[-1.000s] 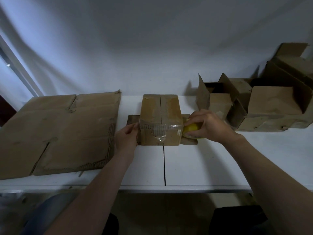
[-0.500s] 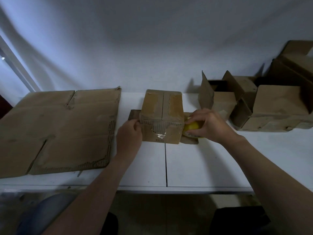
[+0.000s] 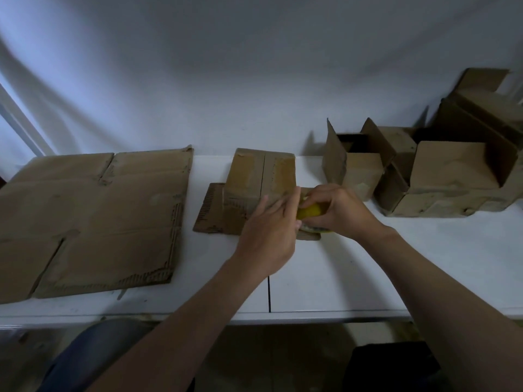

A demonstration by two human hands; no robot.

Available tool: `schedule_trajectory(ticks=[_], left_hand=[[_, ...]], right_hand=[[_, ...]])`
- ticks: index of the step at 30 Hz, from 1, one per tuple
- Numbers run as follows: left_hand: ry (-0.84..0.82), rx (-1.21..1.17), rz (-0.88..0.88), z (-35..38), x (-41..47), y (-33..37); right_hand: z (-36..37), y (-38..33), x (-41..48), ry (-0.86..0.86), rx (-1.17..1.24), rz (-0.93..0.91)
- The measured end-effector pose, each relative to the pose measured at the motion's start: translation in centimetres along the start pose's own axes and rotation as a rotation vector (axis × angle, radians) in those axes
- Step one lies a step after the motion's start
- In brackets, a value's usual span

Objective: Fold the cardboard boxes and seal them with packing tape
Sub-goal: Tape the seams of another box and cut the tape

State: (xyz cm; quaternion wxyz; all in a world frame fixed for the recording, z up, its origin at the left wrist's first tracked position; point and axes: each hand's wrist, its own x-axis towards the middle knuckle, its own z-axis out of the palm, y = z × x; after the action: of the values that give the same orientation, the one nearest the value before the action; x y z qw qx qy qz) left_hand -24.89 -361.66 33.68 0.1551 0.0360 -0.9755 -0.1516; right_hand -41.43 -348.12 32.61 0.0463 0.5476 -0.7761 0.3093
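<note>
Head camera: nearest, the left hand (image 3: pixel 268 236) lies with straight fingers flat against the near face of the box (image 3: pixel 260 171), its fingertips reaching the box's right edge. Just right of the box, the right hand (image 3: pixel 339 213) curls around a yellow tape roll (image 3: pixel 310 212). The box stands on the white table (image 3: pixel 424 264), top flaps meeting. Left of the box lies a flat cardboard sheet (image 3: pixel 93 222); right of it, farther back, stand open boxes (image 3: pixel 452 179).

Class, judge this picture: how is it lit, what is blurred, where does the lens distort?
Head view: dim, bluish light, near black under the table; the left hand is motion-blurred over the box; the yellow tape roll in the right hand grip is the only bright colour; the wide lens tilts the flat cardboard and open boxes outward.
</note>
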Motion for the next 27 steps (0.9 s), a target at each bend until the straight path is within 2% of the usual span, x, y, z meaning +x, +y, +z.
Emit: schedule_trajectory(ticks=[3,11,14,17,23,27], left_hand=[[-0.087,0.102,-0.102,-0.8,0.6,-0.3],[-0.170,0.031,-0.290,-4.2,-0.7,-4.2],[-0.155,0.039,-0.281,-3.8,-1.0,-7.5],[-0.100,-0.007,-0.367,-3.2,-1.2,-9.8],[-0.054,0.012,-0.386,-2.5,-1.4,-9.4],[-0.022,0.207,-0.356,-1.9,-1.3,-9.0]], right_hand=[[0.0,0.0,0.0,-0.010,-0.010,0.000],[-0.3,0.3,0.3,-0.053,0.041,0.085],[-0.3,0.2,0.5,-0.042,0.041,0.084],[-0.2,0.2,0.5,-0.037,0.034,0.100],[-0.1,0.2,0.5,-0.040,0.001,0.113],[0.0,0.2,0.5,-0.025,-0.007,0.083]])
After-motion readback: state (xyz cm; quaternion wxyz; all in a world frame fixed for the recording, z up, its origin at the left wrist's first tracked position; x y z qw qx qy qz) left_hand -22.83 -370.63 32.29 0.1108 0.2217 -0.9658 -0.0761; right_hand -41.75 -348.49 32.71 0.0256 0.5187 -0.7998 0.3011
